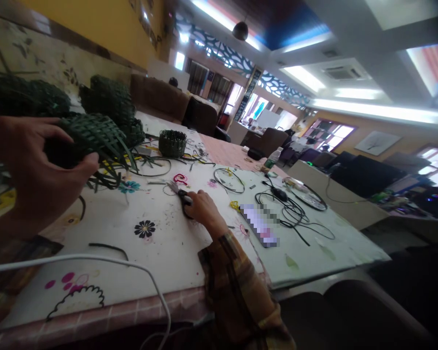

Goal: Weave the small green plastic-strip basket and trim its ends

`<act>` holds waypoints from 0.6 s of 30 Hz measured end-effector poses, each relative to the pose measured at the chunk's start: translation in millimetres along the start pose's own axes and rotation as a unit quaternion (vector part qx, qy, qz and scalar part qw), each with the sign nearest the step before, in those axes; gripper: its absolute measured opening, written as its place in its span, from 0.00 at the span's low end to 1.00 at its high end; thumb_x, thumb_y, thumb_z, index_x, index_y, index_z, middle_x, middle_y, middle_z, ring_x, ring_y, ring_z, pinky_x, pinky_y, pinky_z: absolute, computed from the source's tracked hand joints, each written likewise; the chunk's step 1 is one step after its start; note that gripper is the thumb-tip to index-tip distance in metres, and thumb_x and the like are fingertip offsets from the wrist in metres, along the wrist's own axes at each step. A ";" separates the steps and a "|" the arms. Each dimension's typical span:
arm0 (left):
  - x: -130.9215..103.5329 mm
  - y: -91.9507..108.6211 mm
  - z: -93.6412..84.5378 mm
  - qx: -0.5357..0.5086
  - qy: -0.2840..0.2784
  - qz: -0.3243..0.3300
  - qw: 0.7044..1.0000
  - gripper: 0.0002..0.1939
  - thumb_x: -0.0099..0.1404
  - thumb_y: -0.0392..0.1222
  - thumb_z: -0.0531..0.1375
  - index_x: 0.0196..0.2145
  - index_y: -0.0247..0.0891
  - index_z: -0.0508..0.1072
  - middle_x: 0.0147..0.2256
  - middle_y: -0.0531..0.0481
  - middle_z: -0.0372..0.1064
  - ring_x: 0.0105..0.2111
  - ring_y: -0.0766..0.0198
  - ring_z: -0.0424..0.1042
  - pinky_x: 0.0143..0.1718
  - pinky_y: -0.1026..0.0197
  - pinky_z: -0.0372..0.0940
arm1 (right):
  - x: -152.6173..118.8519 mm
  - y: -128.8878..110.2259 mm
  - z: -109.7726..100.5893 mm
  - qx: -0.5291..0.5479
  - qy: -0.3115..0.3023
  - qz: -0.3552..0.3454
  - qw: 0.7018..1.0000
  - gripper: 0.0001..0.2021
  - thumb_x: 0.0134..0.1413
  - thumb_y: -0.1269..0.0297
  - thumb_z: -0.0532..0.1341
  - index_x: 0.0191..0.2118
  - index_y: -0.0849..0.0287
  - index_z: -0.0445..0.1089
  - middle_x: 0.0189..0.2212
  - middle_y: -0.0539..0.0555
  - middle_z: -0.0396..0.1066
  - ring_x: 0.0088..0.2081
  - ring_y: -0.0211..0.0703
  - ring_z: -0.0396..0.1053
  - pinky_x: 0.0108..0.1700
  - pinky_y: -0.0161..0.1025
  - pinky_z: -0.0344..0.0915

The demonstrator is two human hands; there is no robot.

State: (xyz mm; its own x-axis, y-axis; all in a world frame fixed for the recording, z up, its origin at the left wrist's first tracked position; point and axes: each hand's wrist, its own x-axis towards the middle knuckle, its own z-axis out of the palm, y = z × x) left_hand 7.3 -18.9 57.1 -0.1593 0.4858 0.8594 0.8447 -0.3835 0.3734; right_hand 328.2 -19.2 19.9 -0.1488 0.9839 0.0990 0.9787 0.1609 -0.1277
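At the left, my left hand [40, 165] grips a dark green woven basket [95, 131], thumb and fingers curved round its near end. Loose strips stick out from the basket's right side. Near the middle of the table, my right hand [203, 209] is closed on a pair of scissors [183, 195] with black handles. The scissors lie low at the tabletop, their blades pointing up and left towards a red loop [180, 179].
A small round woven basket [173, 143] stands farther back, with larger woven pieces [109, 99] at the left. Coiled black cords [292, 209], a phone-like flat object [259, 226] and a bottle [273, 159] lie or stand rightward. A white cable [95, 257] crosses the near left.
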 end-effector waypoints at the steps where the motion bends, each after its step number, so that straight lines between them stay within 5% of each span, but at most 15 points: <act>1: -1.8 2.4 1.8 -0.009 0.013 -0.017 1.000 0.22 0.65 0.55 0.65 0.51 0.42 0.69 0.59 0.40 0.68 0.64 0.41 0.66 0.65 0.35 0.62 | 0.6 -0.7 -0.2 -0.003 0.003 0.000 1.000 0.14 0.61 0.67 0.63 0.51 0.59 0.78 0.48 0.65 0.75 0.51 0.56 0.74 0.50 0.46 0.68; 5: -12.9 14.4 12.0 -0.058 0.013 -0.055 0.997 0.19 0.63 0.54 0.65 0.46 0.41 0.69 0.53 0.42 0.69 0.59 0.44 0.70 0.63 0.38 0.66 | 1.5 -10.8 -1.6 0.095 0.140 -0.029 0.985 0.14 0.69 0.65 0.59 0.55 0.59 0.76 0.49 0.63 0.76 0.50 0.52 0.74 0.53 0.47 0.69; 9: -29.8 29.1 20.2 -0.088 -0.020 -0.033 0.995 0.16 0.64 0.53 0.65 0.43 0.42 0.67 0.51 0.42 0.68 0.59 0.45 0.70 0.63 0.40 0.65 | -10.5 -33.6 0.5 0.246 0.280 -0.168 0.913 0.13 0.72 0.64 0.58 0.55 0.57 0.76 0.46 0.58 0.76 0.50 0.42 0.74 0.55 0.40 0.71; 13: -41.4 45.7 22.3 -0.087 -0.032 0.023 0.995 0.15 0.65 0.53 0.65 0.41 0.44 0.66 0.50 0.42 0.68 0.60 0.42 0.69 0.64 0.37 0.62 | -27.4 -55.7 -2.1 0.235 0.295 -0.221 0.899 0.14 0.70 0.63 0.61 0.56 0.52 0.77 0.57 0.58 0.71 0.60 0.43 0.68 0.66 0.44 0.66; 18: -45.5 55.5 25.1 -0.086 -0.054 0.049 0.994 0.17 0.62 0.56 0.65 0.38 0.43 0.67 0.48 0.41 0.69 0.58 0.37 0.70 0.63 0.32 0.60 | -25.8 -60.7 -1.0 0.301 0.286 -0.241 0.877 0.08 0.66 0.63 0.66 0.45 0.53 0.83 0.63 0.57 0.67 0.65 0.45 0.64 0.70 0.47 0.61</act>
State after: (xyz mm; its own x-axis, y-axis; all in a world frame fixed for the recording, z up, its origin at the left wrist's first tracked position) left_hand 74.3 -42.6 29.9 -0.0174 0.5173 0.8556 0.7523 -0.5569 0.3520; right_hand 272.8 -54.4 26.0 -0.2614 0.6171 0.7422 0.5442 0.7293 -0.4147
